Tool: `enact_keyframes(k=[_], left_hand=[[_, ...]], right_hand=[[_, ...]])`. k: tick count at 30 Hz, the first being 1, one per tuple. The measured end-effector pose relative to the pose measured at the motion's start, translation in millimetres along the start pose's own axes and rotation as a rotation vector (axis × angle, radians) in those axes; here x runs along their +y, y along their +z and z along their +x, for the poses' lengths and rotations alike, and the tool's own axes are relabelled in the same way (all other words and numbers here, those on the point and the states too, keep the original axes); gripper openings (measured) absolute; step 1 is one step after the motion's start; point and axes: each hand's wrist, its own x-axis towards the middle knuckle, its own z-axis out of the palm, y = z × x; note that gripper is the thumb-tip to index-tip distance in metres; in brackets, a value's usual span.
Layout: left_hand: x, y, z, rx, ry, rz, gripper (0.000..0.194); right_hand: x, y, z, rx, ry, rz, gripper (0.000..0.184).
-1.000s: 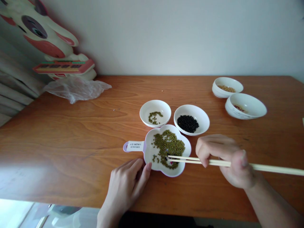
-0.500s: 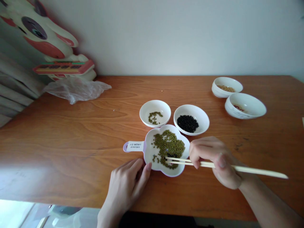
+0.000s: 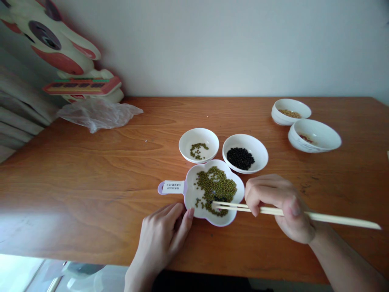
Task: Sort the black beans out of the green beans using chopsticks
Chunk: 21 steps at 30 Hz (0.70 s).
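A white flower-shaped dish (image 3: 190,194) with a lilac rim and a labelled handle holds many green mung beans (image 3: 214,182) and a few dark ones. My left hand (image 3: 164,233) rests on the table at its near-left edge, fingers curled and thumb on the rim. In my right hand (image 3: 279,207) is a pair of chopsticks (image 3: 334,219), lying nearly level. Their tips are down among the beans near the dish's front; whether a bean is between them I cannot tell. Behind the dish stand a bowl (image 3: 185,147) with some mung beans and a bowl (image 3: 259,151) of black beans.
At the right rear are a bowl (image 3: 300,106) of tan grains and another bowl (image 3: 326,134) with a few reddish pieces. A crumpled plastic bag (image 3: 100,115) and a cow-shaped toy keyboard (image 3: 85,86) are at the back left, against the wall.
My right hand has shifted slightly to the right along the chopsticks, and their rear ends reach further right. The tips stay at nearly the same spot. My left hand has not moved.
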Motion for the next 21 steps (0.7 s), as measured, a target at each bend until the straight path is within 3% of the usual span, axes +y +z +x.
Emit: enact_keyframes(k=[21], left_hand=[[-0.1, 0.5, -0.2, 0.003, 0.01, 0.003, 0.037]], right_hand=[[3.7, 2.0, 0.8, -0.031, -0.003, -0.062, 0.069]])
